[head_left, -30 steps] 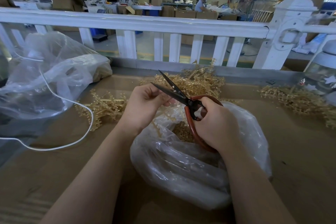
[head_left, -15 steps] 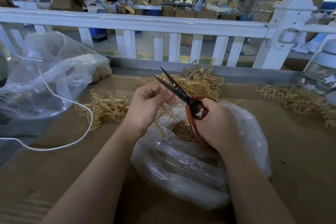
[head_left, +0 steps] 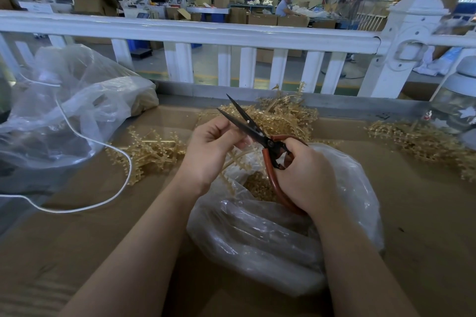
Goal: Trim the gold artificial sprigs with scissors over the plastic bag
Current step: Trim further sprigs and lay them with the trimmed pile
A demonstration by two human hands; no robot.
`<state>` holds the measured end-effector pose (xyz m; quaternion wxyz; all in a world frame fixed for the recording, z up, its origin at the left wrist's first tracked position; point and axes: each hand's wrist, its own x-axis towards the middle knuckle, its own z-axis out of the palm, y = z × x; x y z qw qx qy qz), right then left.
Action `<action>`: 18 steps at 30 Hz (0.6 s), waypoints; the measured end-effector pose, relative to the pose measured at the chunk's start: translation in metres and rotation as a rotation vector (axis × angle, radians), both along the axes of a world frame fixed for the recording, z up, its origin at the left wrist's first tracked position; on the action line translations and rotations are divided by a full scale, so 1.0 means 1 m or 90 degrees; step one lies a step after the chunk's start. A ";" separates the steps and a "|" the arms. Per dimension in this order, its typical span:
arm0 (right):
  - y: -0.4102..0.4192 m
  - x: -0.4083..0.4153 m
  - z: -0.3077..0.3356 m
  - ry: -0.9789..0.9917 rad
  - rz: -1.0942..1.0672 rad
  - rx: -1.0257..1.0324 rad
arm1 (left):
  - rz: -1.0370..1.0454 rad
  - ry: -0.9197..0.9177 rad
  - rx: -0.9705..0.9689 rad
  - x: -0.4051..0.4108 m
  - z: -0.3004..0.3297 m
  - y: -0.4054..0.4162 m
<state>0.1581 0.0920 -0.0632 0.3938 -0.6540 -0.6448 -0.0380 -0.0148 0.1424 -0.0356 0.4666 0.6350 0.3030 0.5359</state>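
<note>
My right hand [head_left: 306, 175] grips the red-handled scissors [head_left: 260, 136], blades apart, above the plastic bag [head_left: 270, 237]. My left hand [head_left: 208, 152] pinches a gold sprig [head_left: 231, 170] over the bag's mouth; its fingers hide the stem's tip. Trimmings inside the bag blur together.

Single view, head-worn, wide-angle; looks forward and down from above the near edge of the desk [head_left: 425, 213]. Both forearms run up from the bottom edge, so the lens sits close over the work. Landmark: white railing [head_left: 206, 31], crossing the upper third and bowed by the lens. Desk fills everything nearer than the railing; workshop floor and distant benches lie beyond it, small. No second view to overlap
</note>
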 end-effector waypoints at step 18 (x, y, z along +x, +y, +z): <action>0.001 0.000 -0.001 0.035 0.014 -0.004 | -0.045 0.020 0.018 0.002 0.003 -0.005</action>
